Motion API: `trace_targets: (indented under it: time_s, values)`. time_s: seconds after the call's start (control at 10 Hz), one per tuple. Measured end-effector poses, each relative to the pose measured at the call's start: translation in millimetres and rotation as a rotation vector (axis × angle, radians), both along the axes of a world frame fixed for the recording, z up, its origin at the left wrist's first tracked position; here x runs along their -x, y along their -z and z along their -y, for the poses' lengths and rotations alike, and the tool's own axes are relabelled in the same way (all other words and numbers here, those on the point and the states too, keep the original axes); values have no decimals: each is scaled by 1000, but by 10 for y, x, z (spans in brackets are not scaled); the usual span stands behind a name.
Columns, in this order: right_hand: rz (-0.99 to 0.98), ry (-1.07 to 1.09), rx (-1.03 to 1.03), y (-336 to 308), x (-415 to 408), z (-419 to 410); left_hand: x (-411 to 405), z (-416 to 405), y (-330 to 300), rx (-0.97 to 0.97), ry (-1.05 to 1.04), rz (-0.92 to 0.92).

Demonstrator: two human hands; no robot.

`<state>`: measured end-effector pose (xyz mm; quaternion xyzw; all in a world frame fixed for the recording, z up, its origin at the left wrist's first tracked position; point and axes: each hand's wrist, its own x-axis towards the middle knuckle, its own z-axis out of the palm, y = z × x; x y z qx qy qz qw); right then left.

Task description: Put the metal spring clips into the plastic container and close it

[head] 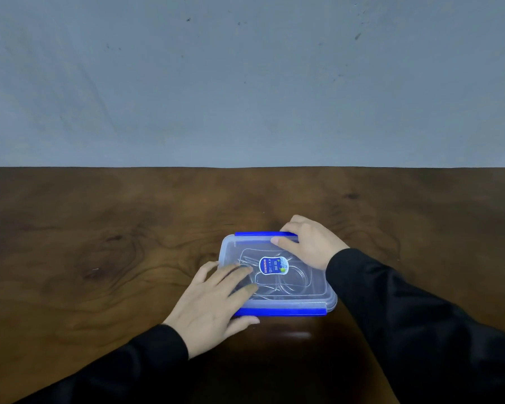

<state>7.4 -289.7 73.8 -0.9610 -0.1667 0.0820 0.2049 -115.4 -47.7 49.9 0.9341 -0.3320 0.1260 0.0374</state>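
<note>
A clear plastic container (309,290) with its lid on lies on the wooden table. A blue latch runs along its far edge (257,234) and another along its near edge (286,312). A blue label (273,265) sits on the lid's middle. Thin metal spring clips (270,282) show faintly through the lid. My left hand (216,298) lies flat on the lid's left part, thumb under the near latch. My right hand (309,243) grips the far right corner, fingers over the far latch.
The dark wooden table (99,258) stretches to both sides and ends at a grey wall (245,83) behind. Black sleeves cover both forearms.
</note>
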Motion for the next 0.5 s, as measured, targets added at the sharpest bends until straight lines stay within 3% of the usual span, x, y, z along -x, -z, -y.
trace_targets:
  time_s: [0.3, 0.5]
  values:
    - [-3, 6, -83, 9, -30, -13, -4, 131, 177, 444, -145, -184]
    - [8, 38, -146, 57, -20, -18, 15, 136, 127, 503, -172, -287]
